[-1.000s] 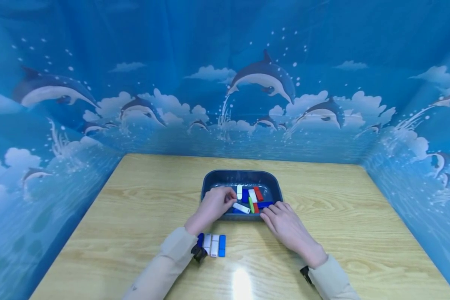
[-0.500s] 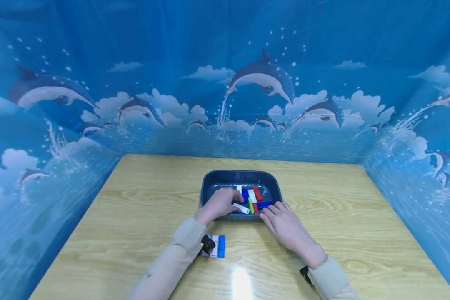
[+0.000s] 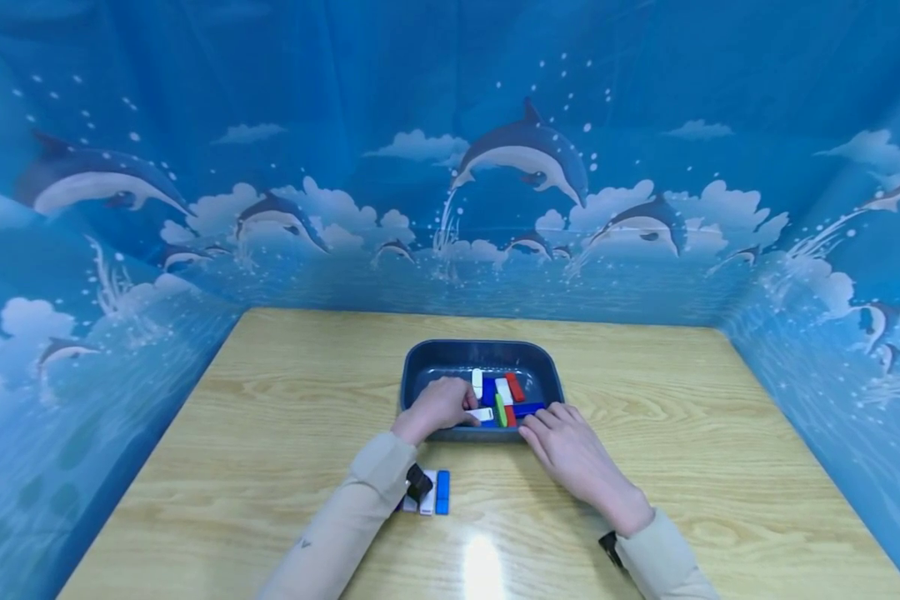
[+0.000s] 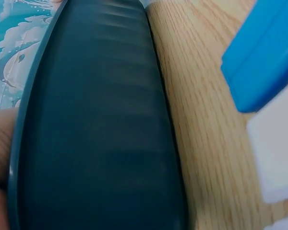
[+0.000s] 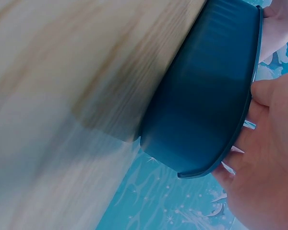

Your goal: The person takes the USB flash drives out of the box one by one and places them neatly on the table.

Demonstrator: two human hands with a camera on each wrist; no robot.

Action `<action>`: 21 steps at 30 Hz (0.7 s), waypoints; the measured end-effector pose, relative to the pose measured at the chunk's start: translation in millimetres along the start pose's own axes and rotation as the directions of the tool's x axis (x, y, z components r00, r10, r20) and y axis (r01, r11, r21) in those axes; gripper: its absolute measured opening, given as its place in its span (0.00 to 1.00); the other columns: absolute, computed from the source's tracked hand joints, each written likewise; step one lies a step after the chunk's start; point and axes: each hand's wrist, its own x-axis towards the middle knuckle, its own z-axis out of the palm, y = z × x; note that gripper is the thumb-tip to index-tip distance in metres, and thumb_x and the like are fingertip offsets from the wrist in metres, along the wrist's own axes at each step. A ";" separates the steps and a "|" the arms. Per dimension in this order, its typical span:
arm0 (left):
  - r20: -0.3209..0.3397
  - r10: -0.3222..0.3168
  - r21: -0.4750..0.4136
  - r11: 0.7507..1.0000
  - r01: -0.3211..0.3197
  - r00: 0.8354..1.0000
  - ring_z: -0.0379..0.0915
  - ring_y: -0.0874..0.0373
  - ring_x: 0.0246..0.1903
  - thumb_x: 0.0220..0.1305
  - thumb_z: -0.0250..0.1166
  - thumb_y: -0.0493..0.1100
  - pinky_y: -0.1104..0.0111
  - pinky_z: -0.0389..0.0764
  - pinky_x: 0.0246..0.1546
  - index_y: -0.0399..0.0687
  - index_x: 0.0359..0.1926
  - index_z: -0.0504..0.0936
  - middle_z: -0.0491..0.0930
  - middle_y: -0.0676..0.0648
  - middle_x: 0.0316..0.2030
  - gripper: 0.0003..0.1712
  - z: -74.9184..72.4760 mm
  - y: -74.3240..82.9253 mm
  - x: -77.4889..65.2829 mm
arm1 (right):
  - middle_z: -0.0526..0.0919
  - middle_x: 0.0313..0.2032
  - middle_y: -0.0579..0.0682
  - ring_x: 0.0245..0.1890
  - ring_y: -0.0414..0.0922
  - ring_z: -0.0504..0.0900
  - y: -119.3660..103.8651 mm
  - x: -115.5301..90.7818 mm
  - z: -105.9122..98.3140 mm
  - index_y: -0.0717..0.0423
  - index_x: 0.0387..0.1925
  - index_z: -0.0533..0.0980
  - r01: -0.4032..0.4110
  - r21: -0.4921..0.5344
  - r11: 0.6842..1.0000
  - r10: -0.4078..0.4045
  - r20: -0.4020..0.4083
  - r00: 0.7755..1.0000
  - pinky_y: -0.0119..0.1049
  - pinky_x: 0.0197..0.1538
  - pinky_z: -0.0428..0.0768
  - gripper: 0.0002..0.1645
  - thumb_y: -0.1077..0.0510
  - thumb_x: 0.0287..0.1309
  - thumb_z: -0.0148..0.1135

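My left hand (image 3: 442, 402) reaches into a dark blue plastic tray (image 3: 483, 342) and pinches a small white block (image 3: 483, 414) between thumb and fingers. Its fingertips are partly hidden in the head view. My right hand (image 3: 570, 442) holds the tray's near right rim, the fingers hooked over it and the thumb (image 5: 262, 92) against the outside. Other small blocks lie in the tray: a white one (image 3: 477, 382), a red one (image 3: 514, 386), a lime green one (image 3: 501, 410) and blue ones near the right hand.
A row of blocks stands on the wooden table (image 3: 300, 392) under the left wrist, with a blue block (image 3: 442, 492) at its right end and white ones beside it. A blue curtain (image 3: 345, 275) printed with dolphins encloses the table at the back and sides.
My left hand has moved slightly right and deeper into the tray and now pinches the white block, which has shifted a little left and turned. My right hand has stayed on the rim.
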 end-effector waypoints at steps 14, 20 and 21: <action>-0.028 -0.091 -0.129 0.988 0.087 0.995 0.70 0.61 0.26 0.50 0.70 0.46 0.72 0.71 0.26 0.50 0.30 0.82 0.77 0.55 0.29 0.08 1.1 0.4 0.2 | 0.81 0.36 0.43 0.37 0.43 0.71 0.1 1.0 -0.3 0.50 0.41 0.78 0.008 0.003 1.000 -0.008 -0.009 1.000 0.43 0.50 0.70 0.16 0.48 0.66 0.47; -0.095 -0.053 -0.178 0.983 0.035 0.994 0.72 0.64 0.26 0.50 0.70 0.49 0.70 0.74 0.33 0.50 0.31 0.81 0.79 0.55 0.27 0.10 0.8 -5.2 3.5 | 0.81 0.35 0.43 0.38 0.43 0.71 0.1 0.6 0.5 0.50 0.41 0.79 0.016 -0.005 1.000 -0.016 -0.010 1.000 0.43 0.50 0.70 0.13 0.50 0.64 0.50; -0.102 -0.055 -0.207 0.978 0.033 0.993 0.73 0.65 0.26 0.51 0.70 0.48 0.71 0.75 0.33 0.50 0.31 0.81 0.80 0.55 0.27 0.10 -0.1 -5.5 3.7 | 0.81 0.36 0.43 0.38 0.43 0.71 0.2 0.5 0.6 0.50 0.41 0.79 0.015 -0.007 1.000 -0.015 -0.009 1.000 0.43 0.50 0.70 0.14 0.50 0.64 0.50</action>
